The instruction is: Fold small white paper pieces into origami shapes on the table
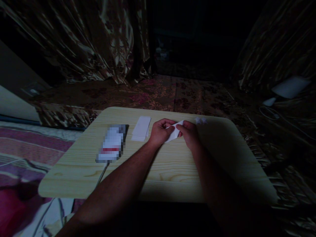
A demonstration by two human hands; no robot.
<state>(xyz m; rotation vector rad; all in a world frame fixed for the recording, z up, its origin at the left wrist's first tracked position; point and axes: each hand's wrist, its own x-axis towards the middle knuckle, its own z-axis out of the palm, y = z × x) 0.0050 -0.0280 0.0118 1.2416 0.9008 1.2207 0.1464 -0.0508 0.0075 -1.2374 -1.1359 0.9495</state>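
Observation:
Between both hands, a little above the table, is a white piece of folded paper with slanted edges. My left hand is closed on its left side, thumb resting on top. At the paper's upper right, my right hand pinches it with the thumb pressed on its face. A stack of white paper strips lies just left of my left hand. Two small pale folded pieces sit beyond my right hand; their exact shape is hard to make out in the dim light.
A blurred-out phone-like device with a cable lies on the left of the light wooden table. A striped bedspread borders the table on the left. Patterned curtains hang behind, and a white lamp stands at the right.

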